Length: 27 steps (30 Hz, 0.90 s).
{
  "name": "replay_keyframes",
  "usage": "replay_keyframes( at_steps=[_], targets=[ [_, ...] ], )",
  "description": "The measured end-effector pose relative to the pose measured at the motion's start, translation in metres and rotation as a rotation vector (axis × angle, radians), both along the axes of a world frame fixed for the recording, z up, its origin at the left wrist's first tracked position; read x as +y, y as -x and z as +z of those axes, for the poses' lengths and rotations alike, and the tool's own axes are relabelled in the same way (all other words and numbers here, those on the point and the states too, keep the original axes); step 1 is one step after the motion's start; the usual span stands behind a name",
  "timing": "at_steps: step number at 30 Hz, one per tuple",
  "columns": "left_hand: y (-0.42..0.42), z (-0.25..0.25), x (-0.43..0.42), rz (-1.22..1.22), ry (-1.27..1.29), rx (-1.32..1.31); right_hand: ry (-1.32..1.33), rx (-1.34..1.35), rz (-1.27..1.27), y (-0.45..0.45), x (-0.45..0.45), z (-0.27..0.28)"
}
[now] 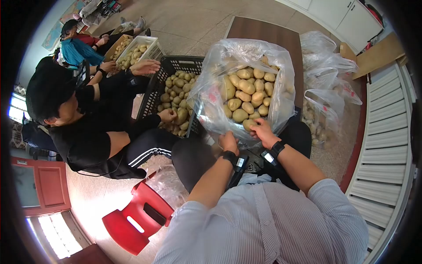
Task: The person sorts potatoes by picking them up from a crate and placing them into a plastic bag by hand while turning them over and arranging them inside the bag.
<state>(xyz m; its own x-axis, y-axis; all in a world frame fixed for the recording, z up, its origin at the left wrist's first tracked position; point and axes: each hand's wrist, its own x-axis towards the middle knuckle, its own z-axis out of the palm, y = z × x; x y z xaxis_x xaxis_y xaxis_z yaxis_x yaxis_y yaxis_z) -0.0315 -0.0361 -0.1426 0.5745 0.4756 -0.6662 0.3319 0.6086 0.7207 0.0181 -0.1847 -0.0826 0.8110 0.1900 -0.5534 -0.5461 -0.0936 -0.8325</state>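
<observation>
A large clear plastic bag [282, 57] full of potatoes [247, 86] stands open in front of me, on a brown board [263, 29]. My right hand [263, 132] is closed on a potato [249, 125] at the bag's near edge. Just left of it, my left hand [229, 143] is closed beside the bag's near rim; what its fingers hold, if anything, is too small to make out. Both wrists wear dark bands with small devices.
A black crate [151, 94] of potatoes is left of the bag, with a co-worker's hand [167, 115] in it. Farther back are a white crate [154, 42] and another person [83, 48]. Filled bags [323, 75] lie right; a red chair [132, 220] stands lower left.
</observation>
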Motion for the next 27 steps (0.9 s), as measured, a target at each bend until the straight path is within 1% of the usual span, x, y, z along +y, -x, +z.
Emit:
replay_keyframes(
  at_steps=[2, 3, 5, 8, 9, 11, 12, 14, 15, 17, 18, 20, 21, 23, 24, 26, 27],
  targets=[
    [-0.004, -0.001, -0.002, 0.078, 0.009, 0.037, -0.033, 0.040, -0.022, 0.000, 0.000, 0.002],
    [-0.004, 0.006, -0.003, 0.074, 0.010, 0.037, -0.032, 0.040, -0.026, 0.000, -0.001, 0.003],
    [-0.003, 0.019, -0.004, 0.069, 0.060, -0.016, -0.128, 0.080, -0.038, -0.001, -0.003, 0.005],
    [-0.002, 0.006, 0.001, -0.007, 0.018, 0.031, -0.141, 0.093, -0.049, -0.001, -0.001, 0.006],
    [-0.002, 0.011, 0.000, -0.007, 0.018, 0.031, -0.141, 0.093, -0.049, -0.001, -0.001, 0.006],
    [-0.001, 0.030, -0.002, 0.011, -0.065, 0.081, -0.165, 0.101, -0.052, -0.002, -0.001, 0.004],
    [0.000, 0.035, -0.003, 0.012, -0.066, 0.081, -0.165, 0.101, -0.051, -0.002, 0.000, 0.006],
    [0.001, 0.046, -0.004, 0.032, -0.358, 0.241, -0.180, 0.108, -0.054, -0.002, 0.002, 0.009],
    [0.002, 0.045, -0.002, 0.033, -0.359, 0.241, -0.180, 0.109, -0.053, -0.001, 0.003, 0.012],
    [0.007, 0.044, 0.004, -0.073, -0.423, 0.186, -0.184, 0.084, -0.037, -0.001, 0.005, 0.018],
    [0.008, 0.040, 0.003, -0.072, -0.424, 0.185, -0.185, 0.084, -0.036, 0.000, 0.006, 0.020],
    [0.007, 0.032, 0.000, 0.072, -0.502, -0.138, -0.181, 0.038, 0.049, 0.002, 0.011, 0.025],
    [0.008, 0.044, 0.003, 0.072, -0.502, -0.137, -0.181, 0.039, 0.049, 0.003, 0.013, 0.025],
    [0.009, 0.090, 0.012, -0.197, -0.065, -0.053, -0.205, 0.000, 0.171, 0.005, 0.018, 0.023],
    [0.008, 0.095, 0.013, -0.196, -0.065, -0.054, -0.205, -0.002, 0.171, 0.007, 0.022, 0.022],
    [0.005, 0.103, 0.015, -0.264, 0.304, -0.073, -0.120, -0.148, 0.279, 0.011, 0.028, 0.017],
    [0.005, 0.101, 0.016, -0.271, 0.305, -0.072, -0.119, -0.148, 0.272, 0.010, 0.029, 0.015]
  ],
)
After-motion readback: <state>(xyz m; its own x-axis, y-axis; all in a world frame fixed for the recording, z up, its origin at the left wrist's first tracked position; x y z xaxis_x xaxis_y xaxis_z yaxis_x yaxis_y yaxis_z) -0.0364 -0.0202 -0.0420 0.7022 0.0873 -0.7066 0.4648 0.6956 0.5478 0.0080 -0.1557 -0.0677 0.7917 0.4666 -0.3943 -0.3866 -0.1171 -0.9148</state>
